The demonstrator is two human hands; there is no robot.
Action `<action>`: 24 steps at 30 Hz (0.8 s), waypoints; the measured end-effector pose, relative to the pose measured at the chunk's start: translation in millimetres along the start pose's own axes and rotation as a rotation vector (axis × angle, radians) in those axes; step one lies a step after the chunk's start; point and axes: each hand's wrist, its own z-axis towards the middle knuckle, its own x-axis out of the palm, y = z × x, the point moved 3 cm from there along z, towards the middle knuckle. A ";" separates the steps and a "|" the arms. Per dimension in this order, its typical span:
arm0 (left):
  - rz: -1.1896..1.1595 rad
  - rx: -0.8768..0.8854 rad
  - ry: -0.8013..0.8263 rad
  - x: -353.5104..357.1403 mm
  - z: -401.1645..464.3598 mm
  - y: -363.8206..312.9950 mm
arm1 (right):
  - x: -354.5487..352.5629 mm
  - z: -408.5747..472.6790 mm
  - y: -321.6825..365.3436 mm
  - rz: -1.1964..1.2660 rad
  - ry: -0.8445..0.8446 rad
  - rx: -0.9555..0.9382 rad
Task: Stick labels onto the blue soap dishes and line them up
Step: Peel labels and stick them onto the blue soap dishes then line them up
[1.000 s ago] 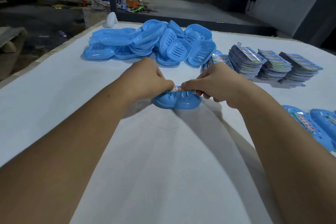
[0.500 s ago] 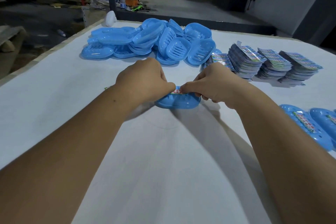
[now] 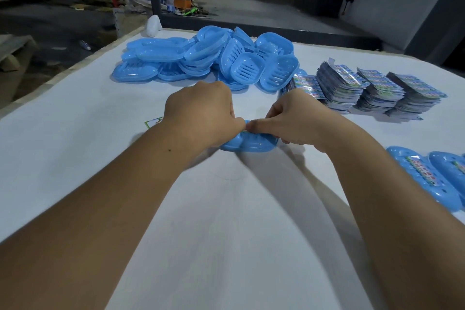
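At mid-desk (image 3: 75,146), my left grip (image 3: 201,113) and right grip (image 3: 297,118) both pinch one blue soap dish (image 3: 249,143) resting there, thumbs meeting on its top, with the unlabelled dish heap (image 3: 214,58) beyond, label stacks (image 3: 364,85) far right, and labelled dishes (image 3: 422,173) lined at my right.

Both hands (image 3: 245,121) curled, thumbs meeting

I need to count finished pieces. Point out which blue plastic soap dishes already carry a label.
The two blue plastic soap dishes lying side by side at the table's right edge: each shows a colourful label strip, unlike the bare dishes in the far pile.
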 end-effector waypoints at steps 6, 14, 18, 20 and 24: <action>0.113 0.058 -0.077 -4.4 -0.9 -2.7 | 0.9 4.0 -7.5 0.048 0.061 0.027; 0.053 -0.023 -0.033 -5.8 3.3 6.7 | 0.8 8.4 -25.3 0.346 0.210 0.041; -0.057 -0.068 -0.042 -4.8 7.9 12.1 | -2.4 9.0 -14.3 0.351 0.027 -0.159; -0.076 -0.079 -0.072 -5.0 10.2 14.4 | 5.1 3.3 -3.1 0.284 0.081 -0.241; -0.116 -0.090 -0.135 -5.2 13.1 17.9 | 22.0 -10.1 11.1 0.096 0.158 -0.263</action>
